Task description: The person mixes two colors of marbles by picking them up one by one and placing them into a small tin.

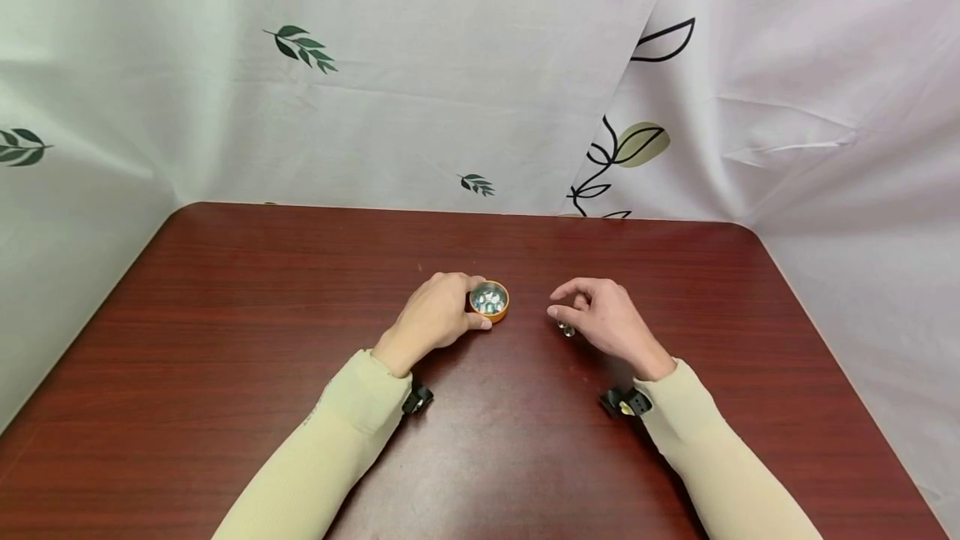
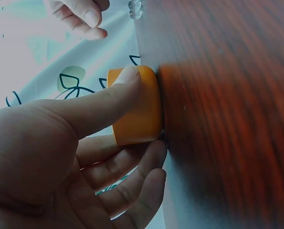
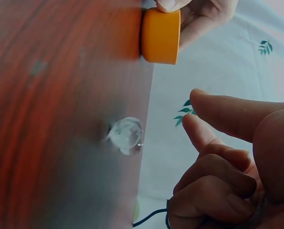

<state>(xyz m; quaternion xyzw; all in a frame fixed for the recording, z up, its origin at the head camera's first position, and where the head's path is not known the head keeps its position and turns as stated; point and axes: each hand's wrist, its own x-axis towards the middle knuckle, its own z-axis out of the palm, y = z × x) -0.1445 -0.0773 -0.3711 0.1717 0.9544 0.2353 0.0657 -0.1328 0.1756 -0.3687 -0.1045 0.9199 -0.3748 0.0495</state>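
A small round orange cup (image 1: 489,317) stands upright on the table with several clear, shiny pieces (image 1: 488,299) inside. My left hand (image 1: 438,311) grips it from the left side, thumb on the near wall and fingers round the far one; its orange wall (image 2: 144,107) fills the middle of the left wrist view. To the right, my right hand (image 1: 603,317) hovers with thumb and index finger apart and nothing between them, its other fingers bent inward. Below its thumb a few clear glass marbles (image 1: 566,329) lie on the tabletop, seen as overlapping marbles (image 3: 126,136) in the right wrist view.
The dark red-brown wooden table (image 1: 247,315) has rounded far corners. White cloth (image 1: 420,90) with leaf prints hangs along its back and sides. Each wrist carries a small black camera, such as the left wrist's camera (image 1: 417,397).
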